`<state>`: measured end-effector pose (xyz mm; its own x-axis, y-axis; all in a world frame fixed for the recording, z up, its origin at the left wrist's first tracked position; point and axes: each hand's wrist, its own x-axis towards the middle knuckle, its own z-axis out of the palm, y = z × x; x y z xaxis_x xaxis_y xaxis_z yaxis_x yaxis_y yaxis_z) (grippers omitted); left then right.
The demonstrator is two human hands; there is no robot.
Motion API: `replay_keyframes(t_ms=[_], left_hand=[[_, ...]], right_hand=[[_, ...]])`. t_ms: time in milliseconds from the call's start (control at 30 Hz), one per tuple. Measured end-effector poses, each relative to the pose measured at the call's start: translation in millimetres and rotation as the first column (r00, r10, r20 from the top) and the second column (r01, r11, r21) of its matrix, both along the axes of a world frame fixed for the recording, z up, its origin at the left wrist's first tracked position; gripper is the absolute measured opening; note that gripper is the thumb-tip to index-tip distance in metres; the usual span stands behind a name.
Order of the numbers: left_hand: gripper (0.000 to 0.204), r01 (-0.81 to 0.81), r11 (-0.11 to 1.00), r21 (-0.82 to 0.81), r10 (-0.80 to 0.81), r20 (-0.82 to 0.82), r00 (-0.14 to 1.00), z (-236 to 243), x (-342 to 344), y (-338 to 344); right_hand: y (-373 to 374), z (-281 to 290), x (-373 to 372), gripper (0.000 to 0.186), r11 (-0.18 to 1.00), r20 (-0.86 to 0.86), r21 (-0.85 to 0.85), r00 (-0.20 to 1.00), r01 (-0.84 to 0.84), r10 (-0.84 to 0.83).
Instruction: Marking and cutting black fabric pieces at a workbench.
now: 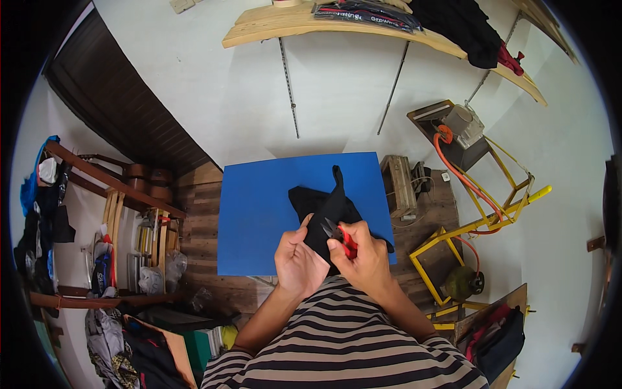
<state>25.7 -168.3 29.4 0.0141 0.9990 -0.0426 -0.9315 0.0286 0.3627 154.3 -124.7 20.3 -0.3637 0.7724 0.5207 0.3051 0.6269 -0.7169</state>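
A black cloth piece point(335, 201), perhaps a garment, lies bunched on the blue tabletop point(259, 201), with a narrow strip or loop of it standing up toward the far side. My left hand point(298, 262) is closed on the cloth's near left edge, palm turned up and thumb on top; its other fingers are partly hidden by the fabric. In my right hand point(363, 256) is a pair of red-handled snips point(348, 241), fingers wrapped round the grips. The dark pointed blades lie against the cloth, just right of my left thumb.
A wooden shelf point(272, 27) with folded clothes runs along the wall ahead. To the right stand a wooden crate point(396, 188), a yellow metal frame point(447, 240) with an orange hose, and a round green tank point(461, 282). Shelving with books and bags point(152, 243) fills the left side.
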Motion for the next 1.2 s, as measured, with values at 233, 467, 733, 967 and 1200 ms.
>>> replay_keyframes(t_ms=[233, 467, 733, 967, 1200], left_hand=[[0.050, -0.019, 0.997, 0.078, 0.017, 0.026, 1.000, -20, -5, -3], [0.049, -0.049, 0.997, -0.062, 0.052, 0.058, 0.997, -4, -2, -6], [0.018, 0.078, 0.985, 0.155, -0.081, 0.010, 0.997, -28, -17, 1], [0.012, -0.156, 0.982, 0.102, 0.156, -0.909, 0.386, -20, -65, 9], [0.023, -0.091, 0.985, 0.147, 0.150, -0.988, 0.026, -4, -68, 27]], right_hand=[[1, -5, -1, 0.024, 0.998, 0.011, 0.063, 1.000, 0.015, -0.015], [38, -18, 10, 0.031, 0.957, -0.195, -0.287, 0.976, 0.035, -0.094], [120, -51, 30, 0.009, 0.241, -0.706, -0.683, 0.708, -0.690, 0.027], [117, -40, 39, 0.012, 0.645, -0.609, -0.618, 0.792, -0.449, -0.032], [113, -15, 45, 0.016, 0.783, -0.469, -0.583, 0.876, -0.214, -0.109]])
